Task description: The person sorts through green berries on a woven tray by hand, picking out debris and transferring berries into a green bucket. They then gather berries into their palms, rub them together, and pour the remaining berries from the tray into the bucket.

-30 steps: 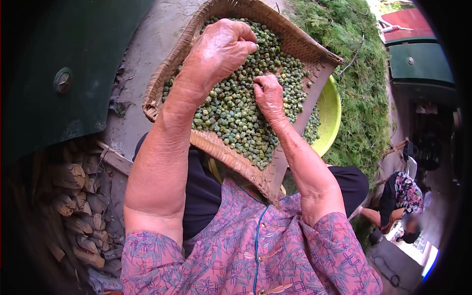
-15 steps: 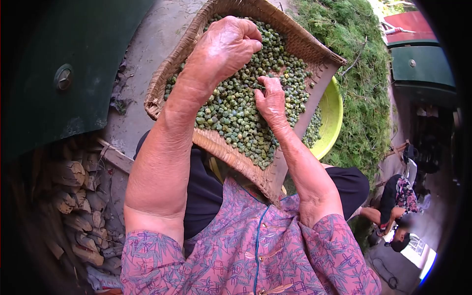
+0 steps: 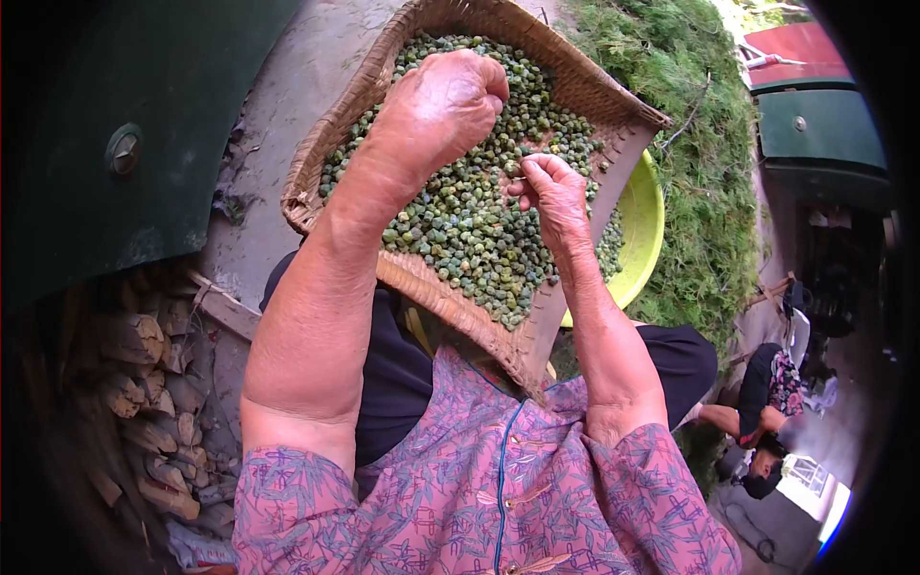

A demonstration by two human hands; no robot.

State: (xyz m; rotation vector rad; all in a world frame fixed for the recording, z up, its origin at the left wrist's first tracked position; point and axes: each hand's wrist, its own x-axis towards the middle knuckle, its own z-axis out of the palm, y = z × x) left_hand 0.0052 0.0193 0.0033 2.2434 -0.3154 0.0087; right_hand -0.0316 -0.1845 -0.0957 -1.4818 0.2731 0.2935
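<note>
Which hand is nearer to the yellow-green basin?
Right. The right hand is over the right part of the woven tray, close to the basin; the left hand is farther off, above the tray's far-left area.

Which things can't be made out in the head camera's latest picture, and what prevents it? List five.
- Left hand: head view; its own back hides whatever its fingertips may hold.
- Woven basket: head view; the top edge cuts off part of its far rim.
- Yellow bowl: head view; the basket covers much of it.
- Small green pieces: head view; too small to identify.
- Other person: head view; face blurred.
</note>
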